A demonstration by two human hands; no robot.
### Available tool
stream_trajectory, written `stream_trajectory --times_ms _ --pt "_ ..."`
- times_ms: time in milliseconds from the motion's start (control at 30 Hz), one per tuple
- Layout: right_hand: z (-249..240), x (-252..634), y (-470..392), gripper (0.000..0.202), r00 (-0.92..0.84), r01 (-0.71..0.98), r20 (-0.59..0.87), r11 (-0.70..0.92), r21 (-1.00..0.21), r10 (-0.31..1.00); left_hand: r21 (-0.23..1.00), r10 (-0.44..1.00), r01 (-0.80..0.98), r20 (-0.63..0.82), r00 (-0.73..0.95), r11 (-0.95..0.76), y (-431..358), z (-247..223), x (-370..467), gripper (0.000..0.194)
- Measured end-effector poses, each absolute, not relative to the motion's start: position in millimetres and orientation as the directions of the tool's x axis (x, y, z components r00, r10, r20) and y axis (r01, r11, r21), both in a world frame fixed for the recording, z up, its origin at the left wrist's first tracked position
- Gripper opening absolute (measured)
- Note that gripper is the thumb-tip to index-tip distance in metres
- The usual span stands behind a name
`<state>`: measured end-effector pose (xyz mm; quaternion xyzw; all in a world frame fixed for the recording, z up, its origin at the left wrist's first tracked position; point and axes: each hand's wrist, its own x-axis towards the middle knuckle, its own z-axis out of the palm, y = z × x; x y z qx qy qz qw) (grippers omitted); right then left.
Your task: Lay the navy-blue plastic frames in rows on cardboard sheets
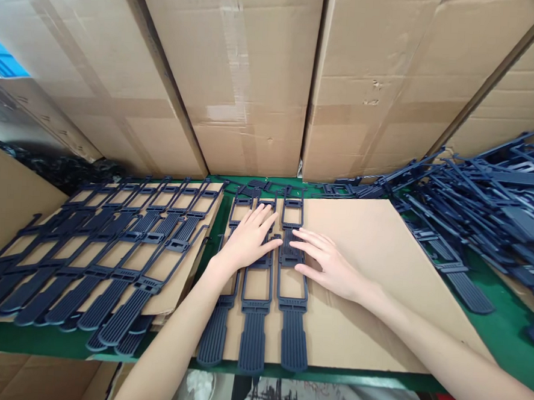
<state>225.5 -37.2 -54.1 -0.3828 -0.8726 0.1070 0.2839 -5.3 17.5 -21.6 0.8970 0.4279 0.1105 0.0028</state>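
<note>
Three columns of dark blue plastic parts lie side by side on a flat cardboard sheet (354, 326). Each part has an open rectangular frame and a ribbed, rounded tongue. My left hand (250, 240) rests, fingers spread, over the upper middle part (253, 338) and hides some of it. Beside it, my right hand (326, 263) has its fingers stretched out, their tips at the right-hand part (293, 340). The left-hand part (214, 332) lies below my left wrist. Neither hand is wrapped around anything.
Another cardboard sheet (170, 297) on the left carries rows of the same parts (124, 312). A tangled heap of parts (488, 207) fills the right side of the green table (476, 333). Tall cardboard boxes (265, 79) wall off the back. A white container (199, 389) stands below the front edge.
</note>
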Motion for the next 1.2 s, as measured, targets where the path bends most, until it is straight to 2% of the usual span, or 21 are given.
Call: stream_trajectory --times_ms 100,167,500,1033,1200 --pt "-55.7 225.2 -35.7 0.038 -0.551 0.609 0.391 0.675 -0.416 0.737 0.111 0.785 0.777 0.077 0.615 -0.620 18.8 -26.6 -7.1 0.067" --pt "-55.7 225.2 -35.4 0.035 -0.554 0.600 0.386 0.675 -0.429 0.738 0.118 0.781 0.773 0.053 0.622 -0.623 18.9 -28.3 -7.5 0.067" --pt "-50.9 228.9 -32.6 0.018 -0.557 0.560 0.374 0.668 -0.490 0.741 0.130 0.777 0.766 0.062 0.627 -0.629 19.4 -28.6 -8.1 0.067" --pt "-51.1 229.3 -30.8 0.016 -0.571 0.534 0.354 0.662 -0.526 0.741 0.108 0.784 0.778 0.041 0.619 -0.619 17.8 -26.5 -6.2 0.066" --pt "-49.1 231.0 -33.0 0.022 -0.544 0.543 0.383 0.661 -0.518 0.747 0.101 0.780 0.774 0.054 0.623 -0.625 18.0 -27.5 -7.7 0.065"
